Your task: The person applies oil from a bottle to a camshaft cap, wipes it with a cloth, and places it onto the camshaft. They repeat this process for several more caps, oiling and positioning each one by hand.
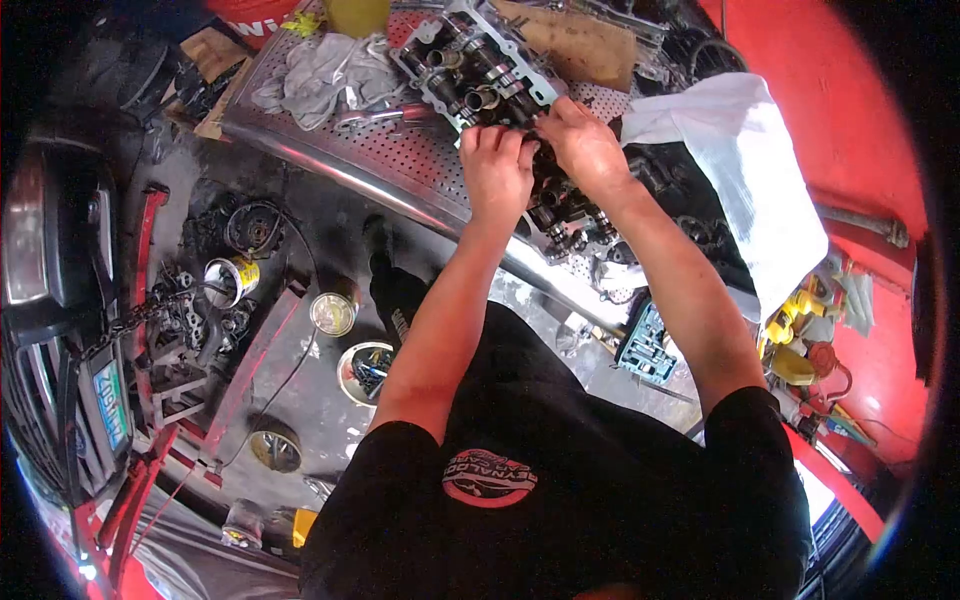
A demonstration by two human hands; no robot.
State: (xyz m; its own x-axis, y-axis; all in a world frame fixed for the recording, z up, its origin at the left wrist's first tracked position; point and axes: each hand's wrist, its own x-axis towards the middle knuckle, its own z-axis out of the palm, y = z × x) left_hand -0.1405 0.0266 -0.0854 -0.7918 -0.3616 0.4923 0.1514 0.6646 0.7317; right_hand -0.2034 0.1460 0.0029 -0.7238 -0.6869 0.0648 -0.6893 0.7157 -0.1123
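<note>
Red wall (820, 130); black shirt (620, 500) (red logo (490, 478))

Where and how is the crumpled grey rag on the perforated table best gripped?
Probably pinched by a raised middle fold, from above: the rag lies heaped on the table, and the metal tool at its near edge crowds that side.

A black car front (50, 240) stands left of red metal stands (245, 375), near an open can (333, 313) on the floor.
</note>
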